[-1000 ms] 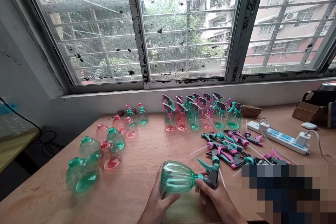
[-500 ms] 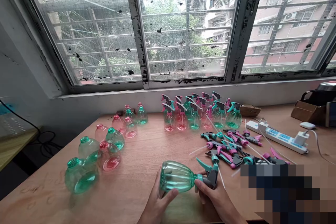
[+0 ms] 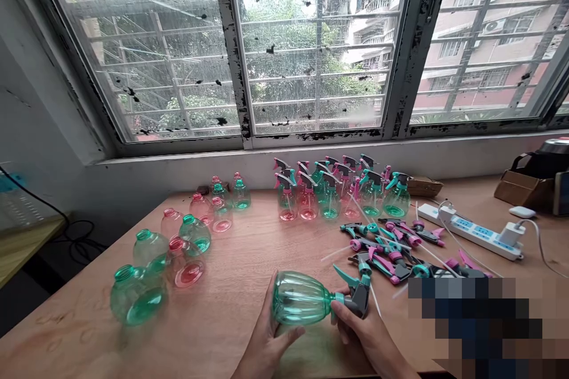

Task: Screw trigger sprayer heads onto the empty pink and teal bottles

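A clear green spray bottle (image 3: 300, 298) lies sideways in the air above the table's near edge, its base to the left. My left hand (image 3: 273, 331) is wrapped round the base end, thumb underneath. At the neck, my right hand (image 3: 360, 328) grips the collar of the dark grey spray head (image 3: 358, 299), which sits on the bottle's mouth. Just beyond it lies a heap of loose spray heads (image 3: 395, 249) in pink, teal and grey with thin white tubes. How far the collar is screwed on cannot be seen.
Open green and pink bottles (image 3: 137, 299) stand at the left. Several bottles with spray heads (image 3: 329, 201) stand by the window wall. A white power strip (image 3: 471, 231) and a cardboard box (image 3: 524, 180) are at the right. A blurred patch covers the lower right corner.
My left thumb has shifted slightly along the bottle's lower side. The bottle and my right hand stay in nearly the same place.
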Available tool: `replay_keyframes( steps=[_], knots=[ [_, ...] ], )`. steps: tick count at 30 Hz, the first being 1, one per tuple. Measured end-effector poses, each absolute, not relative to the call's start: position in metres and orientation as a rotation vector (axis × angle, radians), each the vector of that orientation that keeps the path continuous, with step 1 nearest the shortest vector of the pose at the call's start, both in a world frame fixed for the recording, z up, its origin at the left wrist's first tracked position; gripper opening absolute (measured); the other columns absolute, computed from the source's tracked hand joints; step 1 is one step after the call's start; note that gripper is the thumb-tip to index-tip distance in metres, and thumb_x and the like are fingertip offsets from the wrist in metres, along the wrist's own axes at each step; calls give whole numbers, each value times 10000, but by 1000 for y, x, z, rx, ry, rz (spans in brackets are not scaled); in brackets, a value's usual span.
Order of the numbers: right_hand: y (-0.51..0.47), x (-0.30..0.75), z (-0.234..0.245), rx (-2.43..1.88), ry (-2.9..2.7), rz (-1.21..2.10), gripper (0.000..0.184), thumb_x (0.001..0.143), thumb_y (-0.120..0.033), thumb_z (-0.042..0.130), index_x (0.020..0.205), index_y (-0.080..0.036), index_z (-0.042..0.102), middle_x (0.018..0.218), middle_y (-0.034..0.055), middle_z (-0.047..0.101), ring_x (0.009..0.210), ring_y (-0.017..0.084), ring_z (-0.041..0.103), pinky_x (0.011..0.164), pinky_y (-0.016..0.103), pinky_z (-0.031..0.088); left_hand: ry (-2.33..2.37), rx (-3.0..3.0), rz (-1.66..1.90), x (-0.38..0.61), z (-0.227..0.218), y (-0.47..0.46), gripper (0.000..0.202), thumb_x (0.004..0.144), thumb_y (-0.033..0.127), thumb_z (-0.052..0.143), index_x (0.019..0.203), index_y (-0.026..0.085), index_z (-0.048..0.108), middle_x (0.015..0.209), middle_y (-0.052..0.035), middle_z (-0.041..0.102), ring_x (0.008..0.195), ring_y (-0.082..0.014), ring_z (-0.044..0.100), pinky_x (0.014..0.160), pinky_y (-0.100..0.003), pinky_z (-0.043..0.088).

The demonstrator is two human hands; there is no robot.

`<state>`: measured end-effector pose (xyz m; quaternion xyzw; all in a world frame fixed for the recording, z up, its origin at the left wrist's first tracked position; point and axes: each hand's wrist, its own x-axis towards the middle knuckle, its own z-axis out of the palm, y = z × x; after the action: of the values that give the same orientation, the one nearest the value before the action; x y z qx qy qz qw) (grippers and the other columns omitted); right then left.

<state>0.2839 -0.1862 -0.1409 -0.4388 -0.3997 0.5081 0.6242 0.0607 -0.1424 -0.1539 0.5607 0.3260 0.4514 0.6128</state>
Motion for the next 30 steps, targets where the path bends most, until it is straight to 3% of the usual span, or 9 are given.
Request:
replay_keyframes(
  steps=[13, 21, 30],
  knots=[
    [-187, 283, -137, -1016, -934, 1145, 424, 835, -555, 803, 932, -199, 594, 620, -21, 705, 397, 94, 531, 417, 218, 362, 758, 1319, 1001, 59, -158, -142, 1112, 830, 371, 833, 1646, 332, 78, 1619, -118, 440, 1514, -360, 382, 1288, -524, 220],
    [-188, 283, -138, -1017, -908, 1147, 432, 834, -558, 803, 959, -212, 576, 622, -32, 705, 394, 92, 541, 415, 213, 358, 747, 1333, 1006, 59, -156, -144, 1056, 858, 376, 805, 1642, 353, 97, 1690, -99, 321, 1540, -348, 333, 1293, -528, 193],
    [-188, 283, -139, -983, -911, 1164, 428, 829, -540, 815, 957, -214, 570, 618, -18, 716, 393, 109, 535, 412, 231, 374, 733, 1279, 996, 61, -145, -148, 1077, 838, 393, 823, 1641, 354, 107, 1672, -91, 368, 1526, -339, 369, 1295, -524, 205]
  ],
)
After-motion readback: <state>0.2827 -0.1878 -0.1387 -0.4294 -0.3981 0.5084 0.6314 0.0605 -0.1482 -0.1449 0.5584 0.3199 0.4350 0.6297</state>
